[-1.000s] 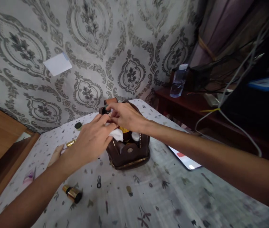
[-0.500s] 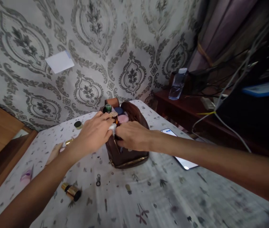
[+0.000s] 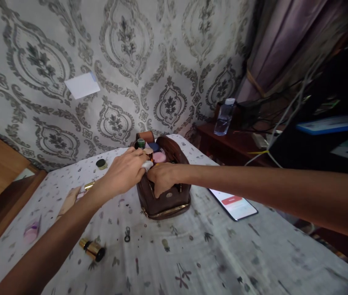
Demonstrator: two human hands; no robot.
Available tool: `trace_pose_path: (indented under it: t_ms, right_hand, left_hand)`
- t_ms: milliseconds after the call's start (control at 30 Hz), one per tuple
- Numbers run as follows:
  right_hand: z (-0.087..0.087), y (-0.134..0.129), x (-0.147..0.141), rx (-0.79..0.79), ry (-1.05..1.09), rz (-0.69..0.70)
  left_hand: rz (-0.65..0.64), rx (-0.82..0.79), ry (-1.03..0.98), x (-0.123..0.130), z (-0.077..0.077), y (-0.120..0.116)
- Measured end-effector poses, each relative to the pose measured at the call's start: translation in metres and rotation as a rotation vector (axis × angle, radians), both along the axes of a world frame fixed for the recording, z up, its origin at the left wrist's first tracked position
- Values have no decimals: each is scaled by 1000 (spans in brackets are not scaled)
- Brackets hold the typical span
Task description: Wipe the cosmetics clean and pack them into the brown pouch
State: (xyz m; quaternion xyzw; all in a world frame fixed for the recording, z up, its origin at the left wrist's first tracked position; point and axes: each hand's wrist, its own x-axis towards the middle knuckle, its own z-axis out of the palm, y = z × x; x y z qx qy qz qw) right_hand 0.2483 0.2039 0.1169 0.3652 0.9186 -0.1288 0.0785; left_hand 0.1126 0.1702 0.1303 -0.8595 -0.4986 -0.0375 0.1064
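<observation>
The left forearm [image 3: 66, 227] and the right forearm [image 3: 253, 184] are bare, long and slender, narrowing toward slim wrists. The left hand [image 3: 127, 169] and right hand [image 3: 163, 177] are ungloved; from here some fingers are hidden.

The brown bag [image 3: 155, 205] stands upright and unzipped just off the view's centre toward seven o'clock, its flap [image 3: 179, 150] raised toward one o'clock, with a round snap [image 3: 169, 195] and brassy zip [image 3: 170, 212] toward six. Small containers [image 3: 159, 157] crowd its mouth toward eleven; a crumpled white wad [image 3: 147, 165] sits at its ten o'clock edge.
</observation>
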Motion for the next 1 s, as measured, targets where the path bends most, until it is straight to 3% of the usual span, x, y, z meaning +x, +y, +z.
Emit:
trace_pose_path:
  t_ms: [100, 167, 467, 633, 833, 1000]
  right_hand:
    - [10, -8, 5, 6, -165, -3]
    - [13, -12, 11, 24, -110, -48]
    - [0, 6, 28, 131, 495, -303]
    - [-4, 21, 19, 116, 655, -351]
    - [-14, 16, 20, 80, 576, -281]
    - [-11, -1, 17, 148, 306, -258]
  left_hand:
    - [-19, -26, -58, -5, 0, 2]
    - [-27, -45, -97, -7, 0, 3]
    - [-26, -100, -396, -14, 5, 6]
    - [40, -115, -568, -20, 5, 6]
    - [-16, -88, -544, -20, -2, 5]
    - [-13, -123, -614, -22, -6, 7]
